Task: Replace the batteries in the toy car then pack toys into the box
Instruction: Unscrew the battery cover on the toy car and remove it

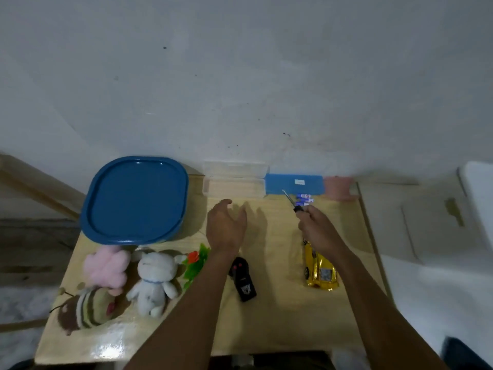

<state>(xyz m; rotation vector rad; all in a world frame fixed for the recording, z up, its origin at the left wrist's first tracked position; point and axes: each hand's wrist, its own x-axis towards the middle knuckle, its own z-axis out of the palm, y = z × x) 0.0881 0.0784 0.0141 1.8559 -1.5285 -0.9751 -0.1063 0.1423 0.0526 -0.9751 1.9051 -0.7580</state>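
Blue lid [134, 200] sitting by a shiny yellow-gold toy car [320, 268], black remote [242, 279], white bear [154, 281], pink plush [106, 267], brown-and-cream striped bee [85, 308].

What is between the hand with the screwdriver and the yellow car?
Nothing visible. The right hand holds the screwdriver just beyond the yellow car, with only bare table between them. The right forearm passes beside the car.
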